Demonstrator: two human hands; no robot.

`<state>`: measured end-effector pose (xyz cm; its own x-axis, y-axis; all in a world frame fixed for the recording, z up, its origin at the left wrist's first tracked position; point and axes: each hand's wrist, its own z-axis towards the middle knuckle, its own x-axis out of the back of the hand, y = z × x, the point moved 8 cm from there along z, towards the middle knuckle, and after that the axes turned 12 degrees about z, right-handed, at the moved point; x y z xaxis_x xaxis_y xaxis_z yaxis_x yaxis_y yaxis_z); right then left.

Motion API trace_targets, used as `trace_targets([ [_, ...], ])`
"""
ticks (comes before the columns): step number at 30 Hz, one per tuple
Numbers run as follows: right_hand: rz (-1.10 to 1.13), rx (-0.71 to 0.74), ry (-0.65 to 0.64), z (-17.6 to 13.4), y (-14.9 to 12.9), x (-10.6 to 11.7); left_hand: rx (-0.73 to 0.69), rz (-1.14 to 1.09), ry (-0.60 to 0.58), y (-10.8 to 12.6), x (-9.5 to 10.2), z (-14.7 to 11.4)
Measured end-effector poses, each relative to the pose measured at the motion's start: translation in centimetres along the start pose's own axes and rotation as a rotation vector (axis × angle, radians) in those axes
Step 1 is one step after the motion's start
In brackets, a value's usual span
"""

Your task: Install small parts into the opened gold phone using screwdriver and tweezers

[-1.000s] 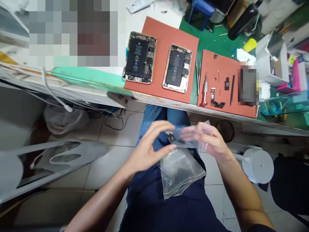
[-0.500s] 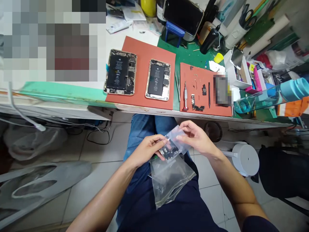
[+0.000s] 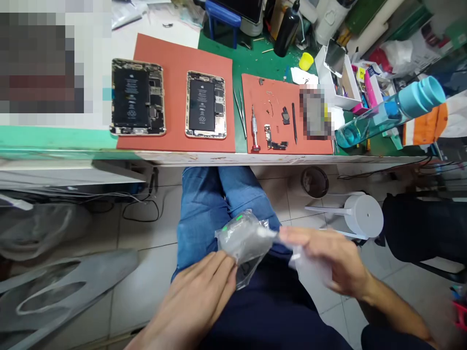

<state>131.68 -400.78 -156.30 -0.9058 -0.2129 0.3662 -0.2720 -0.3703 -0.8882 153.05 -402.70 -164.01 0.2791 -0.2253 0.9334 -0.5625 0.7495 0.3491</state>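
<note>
While the left hand (image 3: 209, 282) grasps a clear, crinkled plastic bag with green marks (image 3: 242, 238), the right hand (image 3: 328, 253) holds milky translucent plastic film (image 3: 312, 271) to its right

Because the left fingers curl over the bag's near-left edge, that hand is the nearer one: touching, with the bag extending ahead and to its right above the lap in blue jeans (image 3: 200, 209). Its grip is closed on the plastic. The bag is crumpled and partly covered, so its long axis cannot be told for certain.

From the right grip, the bag lies to the left, where the fingertips point. That grip appears to pinch the film, which hangs beneath the fingers. A pale wisp spans the space between fingertips and bag; blur hides which of the two it belongs to. Both hands are on the body's side of the worktop (image 3: 204, 159), well apart from the larger opened phone with a black battery (image 3: 136, 99).
</note>
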Motion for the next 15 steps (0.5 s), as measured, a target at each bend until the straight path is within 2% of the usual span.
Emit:
trace_targets([
  [4,-0.209,0.301,-0.243,-0.4,-3.8,-4.1,0.021,0.001,-0.085,-0.3,-0.2,0.0],
  [6,-0.299,0.439,-0.308,-0.8,-4.7,-6.0,0.027,-0.020,-0.075,-0.6,0.5,-0.1],
  [8,-0.302,0.498,-0.336,-1.2,-4.8,-7.3,0.038,0.016,-0.022,-1.2,1.7,-0.5],
  [10,-0.265,0.472,-0.316,-1.3,-4.6,-7.5,0.047,0.091,0.041,-2.0,2.8,-0.7],
  [12,-0.232,0.385,-0.283,-1.1,-3.9,-6.9,0.052,0.146,0.063,-2.7,3.4,-0.8],
  [15,-0.193,0.186,-0.261,-1.0,-2.7,-5.2,0.119,0.113,-0.022,-4.0,3.0,-0.1],
])
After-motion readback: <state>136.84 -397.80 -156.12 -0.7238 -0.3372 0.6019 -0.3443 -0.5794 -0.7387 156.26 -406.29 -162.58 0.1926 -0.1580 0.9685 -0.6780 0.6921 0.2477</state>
